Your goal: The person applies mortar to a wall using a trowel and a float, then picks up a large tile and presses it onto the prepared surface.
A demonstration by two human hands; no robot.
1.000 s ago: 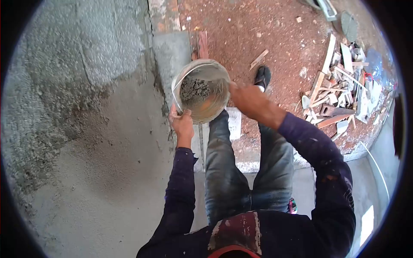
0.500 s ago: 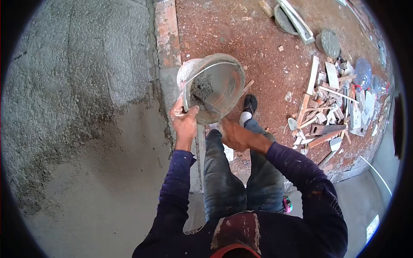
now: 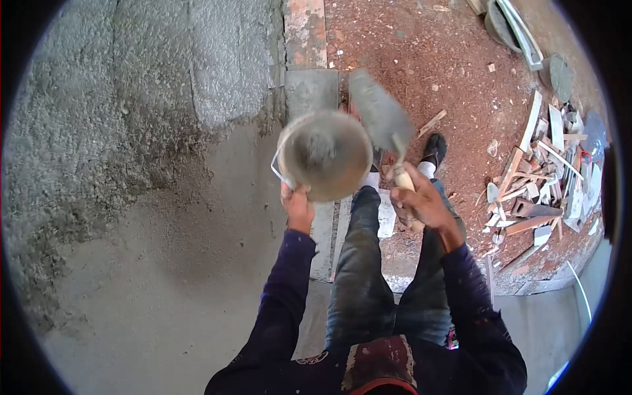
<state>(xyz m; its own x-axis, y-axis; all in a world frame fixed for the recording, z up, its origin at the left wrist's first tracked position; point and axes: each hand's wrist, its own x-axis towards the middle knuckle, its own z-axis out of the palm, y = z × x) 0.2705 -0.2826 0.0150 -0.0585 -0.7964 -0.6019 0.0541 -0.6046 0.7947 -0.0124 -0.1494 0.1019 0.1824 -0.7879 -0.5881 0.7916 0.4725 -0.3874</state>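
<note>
My left hand [image 3: 299, 205] grips the near rim of a round bucket [image 3: 352, 161], whose open mouth faces me. A little grey mortar [image 3: 320, 146] lies in the bottom of it, slightly blurred. In my right hand [image 3: 424, 203] is a trowel [image 3: 382, 112], the fingers wrapped round its wooden handle. Its broad grey blade points up and away from me, just right of the bucket and outside it. The bucket's wire handle hangs at its left side.
Left lies a cement surface [image 3: 151, 85], rough farther off and smoother nearer me. A strip of boards [image 3: 311, 89] edges it. Red dirt [image 3: 408, 52] spreads to the right, with a pile of wood scraps, a handsaw [image 3: 532, 209] and another bucket [image 3: 556, 78].
The trowel has come out of the bucket and now stands to its right, raised in my right hand. My left hand still holds the bucket. The view has shifted.
</note>
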